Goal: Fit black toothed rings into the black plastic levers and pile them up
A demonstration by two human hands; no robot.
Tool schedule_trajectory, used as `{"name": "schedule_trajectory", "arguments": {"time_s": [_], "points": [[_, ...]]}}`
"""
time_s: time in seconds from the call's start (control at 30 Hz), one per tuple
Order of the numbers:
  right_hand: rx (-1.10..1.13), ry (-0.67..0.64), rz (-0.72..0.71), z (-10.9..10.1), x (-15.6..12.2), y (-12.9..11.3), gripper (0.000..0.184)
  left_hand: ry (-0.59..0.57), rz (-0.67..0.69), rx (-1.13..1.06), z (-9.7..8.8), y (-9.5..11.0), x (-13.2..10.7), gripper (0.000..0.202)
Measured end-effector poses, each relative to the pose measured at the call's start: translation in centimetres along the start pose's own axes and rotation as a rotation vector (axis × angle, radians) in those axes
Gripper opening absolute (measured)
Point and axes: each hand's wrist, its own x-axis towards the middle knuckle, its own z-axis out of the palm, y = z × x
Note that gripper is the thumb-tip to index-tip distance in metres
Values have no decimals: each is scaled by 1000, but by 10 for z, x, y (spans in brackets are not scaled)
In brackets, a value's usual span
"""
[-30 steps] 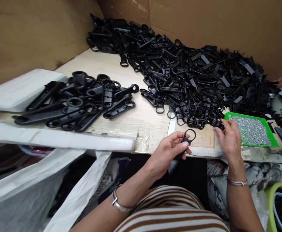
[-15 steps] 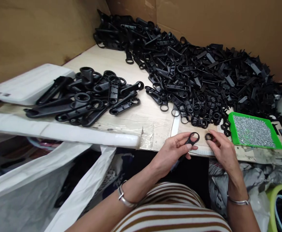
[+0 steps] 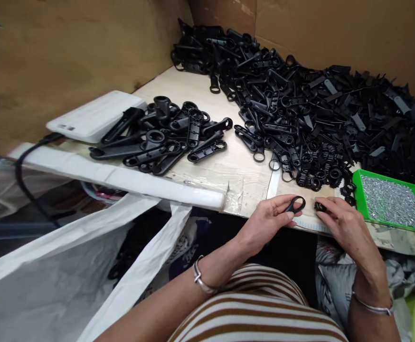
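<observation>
On the table (image 3: 245, 173), a device (image 3: 99, 114) lies left of one handle pile (image 3: 157, 154), a tray (image 3: 361, 197) right of rings (image 3: 324, 167).

Left grip (image 3: 265, 222) near right grip (image 3: 349, 224) (both pinched)

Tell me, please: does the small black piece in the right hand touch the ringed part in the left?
Apart. The head view shows tan surface between the small black piece and the ringed part.

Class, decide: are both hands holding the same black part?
No, the left hand holds a ring-ended black part while the right hand pinches a separate small black piece.
</observation>
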Motion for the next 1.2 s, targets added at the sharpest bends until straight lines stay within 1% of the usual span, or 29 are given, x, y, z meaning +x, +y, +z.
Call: {"name": "schedule_trajectory", "arguments": {"time_s": [0.1, 0.17, 0.27, 0.33, 0.4, 0.53, 0.6, 0.73, 0.83, 0.9, 0.97, 1.03, 1.1, 1.13, 1.2], "points": [[282, 184, 36, 4, -6, -18, 22, -6, -4, 11, 0, -1, 0, 42], [375, 317, 45, 11, -7, -32, 20, -17, 8, 25, 1, -1, 0, 42], [340, 422, -2, 26, -3, -45, 19, -77, 49, 48, 5, 0, -1, 36], [279, 457, -40, 36, -1, -47, 20, -129, 67, 64, 8, 2, -3, 33], [232, 470, -67, 42, 1, -46, 21, -150, 74, 76, 9, 3, -4, 32], [149, 452, -110, 44, 2, -43, 22, -155, 99, 121, 8, 1, -5, 34], [124, 455, -119, 43, 2, -44, 23, -153, 145, 222, 6, 0, -5, 36], [120, 458, -112, 40, 0, -47, 25, -142, 254, 495, 1, 0, -7, 39], [156, 439, -97, 36, -4, -52, 27, -177, 294, 574, 1, 2, -10, 35], [213, 392, -87, 34, -8, -55, 29, -150, 296, 612, 1, 5, -11, 32], [292, 316, -72, 32, -12, -55, 30, -91, 269, 648, 0, 7, -11, 34], [380, 263, -7, 32, -15, -52, 31, -54, 240, 691, -2, 8, -12, 37], [477, 222, 100, 33, -15, -47, 35, -70, 233, 740, -3, 7, -13, 40], [529, 174, 149, 34, -15, -44, 36, -92, 239, 759, -3, 6, -14, 42], [631, 35, 212, 37, -13, -42, 36, -139, 247, 768, -4, 3, -15, 45]]}}
